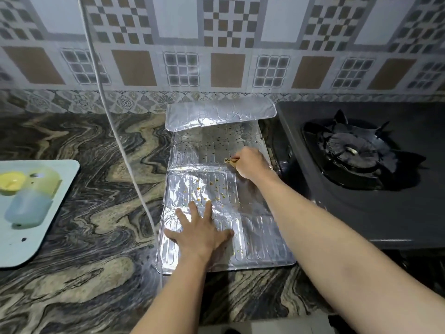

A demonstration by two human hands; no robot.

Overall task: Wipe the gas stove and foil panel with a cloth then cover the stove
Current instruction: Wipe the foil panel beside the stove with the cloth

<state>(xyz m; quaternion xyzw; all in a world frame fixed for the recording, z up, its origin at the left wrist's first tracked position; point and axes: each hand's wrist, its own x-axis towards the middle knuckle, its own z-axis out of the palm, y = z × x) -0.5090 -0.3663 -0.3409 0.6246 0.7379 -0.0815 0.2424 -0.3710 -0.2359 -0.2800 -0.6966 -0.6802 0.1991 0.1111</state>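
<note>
A silver foil panel lies unfolded flat on the marble counter, its far flap folded over by the wall. Yellow-orange specks dot its middle section. My left hand presses flat on the near part with fingers spread. Farther up the foil, my right hand is curled and pinches a small yellowish-brown scrap. The black gas stove stands to the right of the foil, with its burner uncovered. No cloth is in view.
A white cable hangs down across the counter left of the foil. A pale tray at the left edge holds a yellow cup, a green one and a blue one. The patterned tiled wall rises behind.
</note>
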